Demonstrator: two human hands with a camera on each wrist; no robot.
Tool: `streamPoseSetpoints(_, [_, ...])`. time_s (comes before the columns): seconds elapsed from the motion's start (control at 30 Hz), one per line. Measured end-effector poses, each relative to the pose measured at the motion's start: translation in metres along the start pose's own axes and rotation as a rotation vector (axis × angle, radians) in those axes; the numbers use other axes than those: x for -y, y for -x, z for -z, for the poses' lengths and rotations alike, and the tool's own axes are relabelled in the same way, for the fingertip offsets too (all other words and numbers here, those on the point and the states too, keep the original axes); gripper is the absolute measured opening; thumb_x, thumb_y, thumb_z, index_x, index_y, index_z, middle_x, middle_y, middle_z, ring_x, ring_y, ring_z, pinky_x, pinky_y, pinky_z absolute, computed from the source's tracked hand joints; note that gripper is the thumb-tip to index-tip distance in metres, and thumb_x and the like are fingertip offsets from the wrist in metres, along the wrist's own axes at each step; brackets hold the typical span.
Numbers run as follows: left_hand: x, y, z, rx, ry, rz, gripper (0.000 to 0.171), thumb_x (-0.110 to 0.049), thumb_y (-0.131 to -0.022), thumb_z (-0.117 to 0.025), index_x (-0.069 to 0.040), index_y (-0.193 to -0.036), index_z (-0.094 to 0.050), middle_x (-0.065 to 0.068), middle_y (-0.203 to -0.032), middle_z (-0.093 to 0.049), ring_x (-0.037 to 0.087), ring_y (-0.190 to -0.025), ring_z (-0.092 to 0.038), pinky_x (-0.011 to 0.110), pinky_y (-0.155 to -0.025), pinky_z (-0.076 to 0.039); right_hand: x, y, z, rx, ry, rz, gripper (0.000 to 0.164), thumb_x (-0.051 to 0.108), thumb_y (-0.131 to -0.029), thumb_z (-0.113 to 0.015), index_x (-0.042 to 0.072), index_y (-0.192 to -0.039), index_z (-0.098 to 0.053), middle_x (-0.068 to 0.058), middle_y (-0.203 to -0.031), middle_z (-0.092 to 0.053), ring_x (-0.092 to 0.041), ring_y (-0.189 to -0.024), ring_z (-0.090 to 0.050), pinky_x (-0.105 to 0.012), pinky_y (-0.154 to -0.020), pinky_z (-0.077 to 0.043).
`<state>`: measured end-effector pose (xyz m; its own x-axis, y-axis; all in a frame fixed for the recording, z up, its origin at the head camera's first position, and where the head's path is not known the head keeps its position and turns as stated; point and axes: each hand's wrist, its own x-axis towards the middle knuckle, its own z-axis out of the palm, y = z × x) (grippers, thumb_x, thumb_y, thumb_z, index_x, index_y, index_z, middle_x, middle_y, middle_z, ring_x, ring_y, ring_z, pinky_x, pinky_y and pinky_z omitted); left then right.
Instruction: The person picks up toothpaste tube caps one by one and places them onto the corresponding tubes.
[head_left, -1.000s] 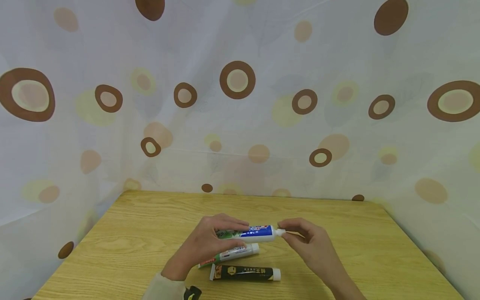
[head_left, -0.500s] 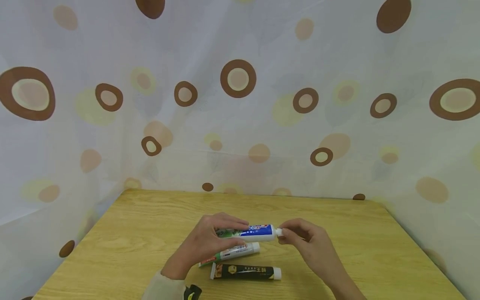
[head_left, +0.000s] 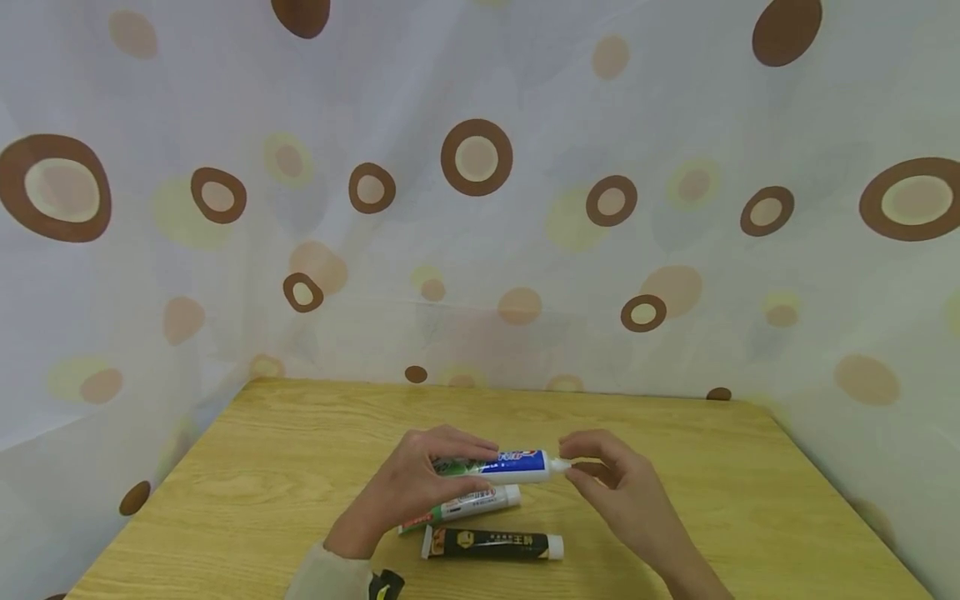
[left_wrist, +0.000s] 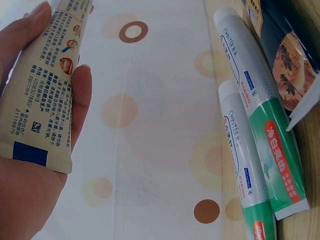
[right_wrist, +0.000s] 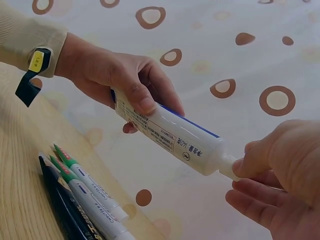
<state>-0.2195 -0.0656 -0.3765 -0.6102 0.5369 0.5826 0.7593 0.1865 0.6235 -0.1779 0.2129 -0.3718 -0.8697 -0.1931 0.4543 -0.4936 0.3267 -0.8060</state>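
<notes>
My left hand (head_left: pixel 408 487) grips a blue, white and green toothpaste tube (head_left: pixel 517 462) by its body, thumb below and fingers over the top. The tube lies level above the table, its white cap (head_left: pixel 558 466) pointing right. At that end my right hand (head_left: pixel 622 487) pinches the cap with thumb and fingertips. In the right wrist view the thumb overlaps the cap (right_wrist: pixel 228 167), which sits on the end of the tube. The left wrist view shows the tube's printed back (left_wrist: pixel 45 95) and its flat crimped end against the palm.
On the wood-grain table (head_left: pixel 315 417) below the hands lie a black toothpaste tube (head_left: pixel 495 544) and white-and-green toothpaste tubes (head_left: pixel 480 502), two of which show in the left wrist view. A dotted curtain (head_left: pixel 480 250) stands behind and at both sides.
The right fingers closed in over the cap half a second ago, and now stand a little farther back and more spread at its tip. The left hand and tube stay in place.
</notes>
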Motion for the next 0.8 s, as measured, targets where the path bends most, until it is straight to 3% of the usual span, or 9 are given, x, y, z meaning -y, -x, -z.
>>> streamPoseSetpoints(0.3, [0.0014, 0.0018, 0.0012, -0.004, -0.008, -0.009, 0.029, -0.024, -0.085, -0.079, -0.015, -0.112, -0.077, 0.000, -0.115, -0.075, 0.014, -0.105, -0.069, 0.026, -0.080, -0.058, 0.0004, -0.0014, -0.0022, 0.010, 0.068, -0.095, 0.018, 0.004, -0.093, -0.068, 0.017, -0.106, -0.068, -0.004, -0.111, -0.067, -0.012, -0.099, -0.069, -0.022, -0.084, -0.057])
streamPoseSetpoints(0.6, [0.0006, 0.0023, 0.0000, -0.003, 0.011, 0.018, 0.028, -0.024, -0.085, -0.079, -0.015, -0.112, -0.077, -0.001, -0.115, -0.074, 0.014, -0.106, -0.068, 0.025, -0.080, -0.058, 0.0031, -0.0014, -0.0020, -0.011, 0.104, -0.175, 0.011, 0.013, -0.095, -0.067, 0.020, -0.103, -0.070, 0.000, -0.104, -0.070, -0.010, -0.090, -0.070, -0.022, -0.079, -0.057])
streamPoseSetpoints(0.8, [0.0002, 0.0008, -0.0007, -0.001, 0.001, -0.001, 0.029, -0.022, -0.084, -0.079, -0.015, -0.112, -0.077, -0.001, -0.115, -0.074, 0.014, -0.105, -0.068, 0.025, -0.079, -0.058, 0.0021, 0.0000, -0.0018, -0.012, 0.073, -0.144, 0.012, 0.018, -0.095, -0.068, 0.018, -0.106, -0.071, -0.002, -0.109, -0.070, -0.010, -0.095, -0.070, -0.023, -0.082, -0.057])
